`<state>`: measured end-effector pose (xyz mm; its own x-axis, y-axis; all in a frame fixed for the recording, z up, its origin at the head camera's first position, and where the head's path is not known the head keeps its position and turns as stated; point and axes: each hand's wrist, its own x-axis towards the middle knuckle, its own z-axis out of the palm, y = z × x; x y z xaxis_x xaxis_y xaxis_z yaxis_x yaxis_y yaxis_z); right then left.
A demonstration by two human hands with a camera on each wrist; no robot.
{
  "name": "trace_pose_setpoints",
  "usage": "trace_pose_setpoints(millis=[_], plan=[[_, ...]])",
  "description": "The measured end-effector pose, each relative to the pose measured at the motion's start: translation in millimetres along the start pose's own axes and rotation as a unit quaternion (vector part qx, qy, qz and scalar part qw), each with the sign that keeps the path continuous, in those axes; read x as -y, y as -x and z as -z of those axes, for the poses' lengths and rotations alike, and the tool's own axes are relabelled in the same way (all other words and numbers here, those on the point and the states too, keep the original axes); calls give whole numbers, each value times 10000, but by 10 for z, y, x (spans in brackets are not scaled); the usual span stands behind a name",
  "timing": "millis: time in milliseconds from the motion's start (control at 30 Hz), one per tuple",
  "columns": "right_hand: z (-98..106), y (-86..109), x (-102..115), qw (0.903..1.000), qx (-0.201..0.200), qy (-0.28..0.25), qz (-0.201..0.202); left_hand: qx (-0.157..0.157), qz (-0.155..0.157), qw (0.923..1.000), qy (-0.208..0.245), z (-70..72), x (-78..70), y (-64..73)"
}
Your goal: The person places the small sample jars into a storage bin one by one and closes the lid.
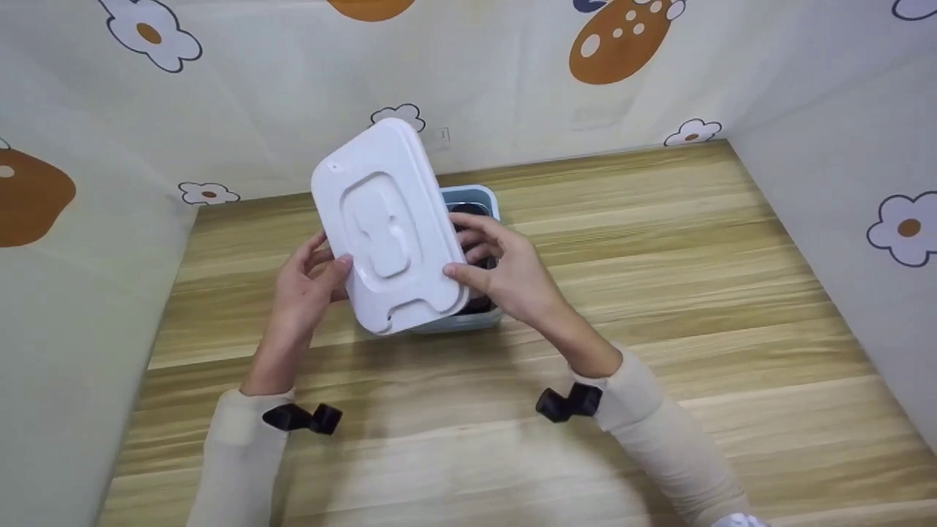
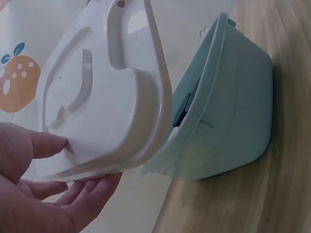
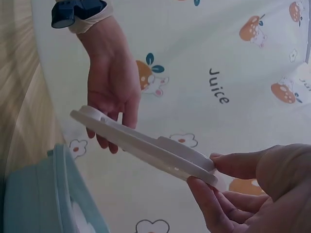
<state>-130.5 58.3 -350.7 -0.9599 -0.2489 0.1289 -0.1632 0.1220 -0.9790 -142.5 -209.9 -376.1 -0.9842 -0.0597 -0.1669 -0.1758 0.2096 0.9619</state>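
A white rectangular lid [image 1: 388, 227] with a moulded recess is held tilted above a pale blue box [image 1: 479, 201] on the wooden table. My left hand [image 1: 311, 282] pinches the lid's left edge, thumb on top and fingers underneath. My right hand [image 1: 501, 267] pinches its right edge the same way. In the left wrist view the lid [image 2: 104, 92] hangs clear of the blue box [image 2: 228, 107]. The right wrist view shows the lid [image 3: 146, 145] edge-on between both hands, with the box rim [image 3: 60, 189] below. Something dark lies inside the box, mostly hidden.
A wooden tabletop [image 1: 659, 293] extends around the box. Cloth walls [image 1: 512, 80] printed with flowers and mushrooms enclose it at the back and on both sides. Black wrist mounts [image 1: 567, 402] sit on both sleeves.
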Motion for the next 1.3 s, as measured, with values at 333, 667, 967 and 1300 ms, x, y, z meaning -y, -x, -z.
trace_pose_setpoints(millis=[333,667,967,1300], plan=[[272,-84,-365,9920,-287,39,-1226,522,353,9879,-1418,-291,-164,-342],[329,-93,-600,9834,-350,387,-1740,472,285,9706,-2342,-489,-115,-444],[333,-82,-738,9811,-359,490,-1839,265,502,9701,-2359,-557,-80,-473],[343,-71,-771,9813,-273,554,-1825,342,450,9687,-2418,-544,-31,-511]])
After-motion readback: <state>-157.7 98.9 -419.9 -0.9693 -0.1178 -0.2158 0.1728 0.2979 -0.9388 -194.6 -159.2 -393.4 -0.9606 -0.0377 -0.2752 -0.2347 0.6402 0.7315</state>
